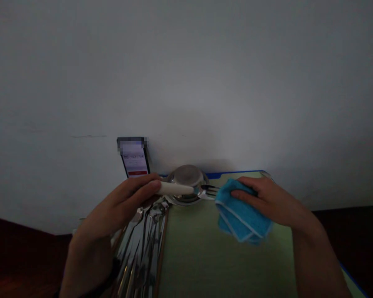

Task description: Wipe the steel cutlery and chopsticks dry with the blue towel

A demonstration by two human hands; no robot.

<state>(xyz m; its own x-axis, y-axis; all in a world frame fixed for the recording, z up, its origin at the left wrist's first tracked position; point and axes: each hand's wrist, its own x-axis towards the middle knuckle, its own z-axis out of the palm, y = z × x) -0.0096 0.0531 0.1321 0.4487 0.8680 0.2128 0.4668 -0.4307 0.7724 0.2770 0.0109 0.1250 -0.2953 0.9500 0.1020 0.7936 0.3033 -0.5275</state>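
Note:
My left hand (133, 196) is closed around the pale handle of a fork (177, 189), which lies level above the table with its tines toward the right. In my right hand (264, 194) a folded blue cloth (240, 217) with light edging is pinched between thumb and fingers. The cloth's left edge meets the tips of the fork's tines. Below and behind the fork sits a round metal bowl (186, 176), which looks upside down. Beneath my left wrist, a tray holds several metal pieces of cutlery (143, 248), partly hidden by my arm.
A phone (135, 159) with a timer on its screen leans against the grey wall (186, 74) at the back left. The green tabletop (224, 265) with a blue edge spreads under my hands. Dark areas lie beyond both sides of the table.

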